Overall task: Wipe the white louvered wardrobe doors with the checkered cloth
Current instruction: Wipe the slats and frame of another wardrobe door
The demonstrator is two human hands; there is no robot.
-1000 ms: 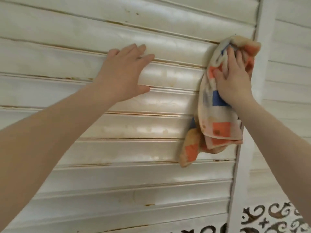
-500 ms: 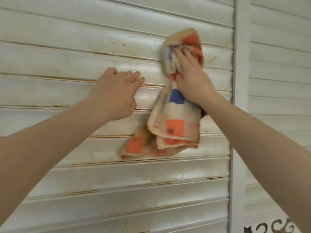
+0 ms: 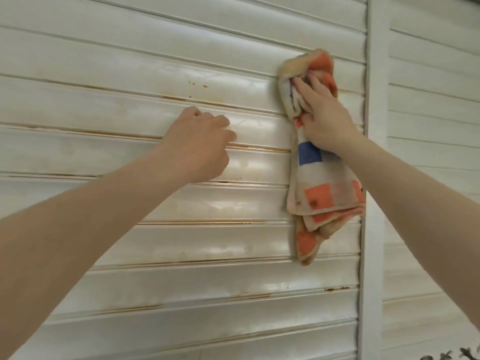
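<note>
The white louvered wardrobe door fills the view, its slats glossy with brown stains along the seams. My right hand presses the bunched checkered cloth against the slats near the door's right edge; the cloth's orange, blue and cream squares hang below my wrist. My left hand rests on a slat to the left of the cloth, fingers curled against the surface, holding nothing.
A white vertical frame post runs just right of the cloth. A second louvered door lies beyond it. A dark scroll pattern shows at the bottom right corner.
My right hand slid the cloth left along the slats, then back right toward the frame post. My left hand's fingers curled from flat to bent.
</note>
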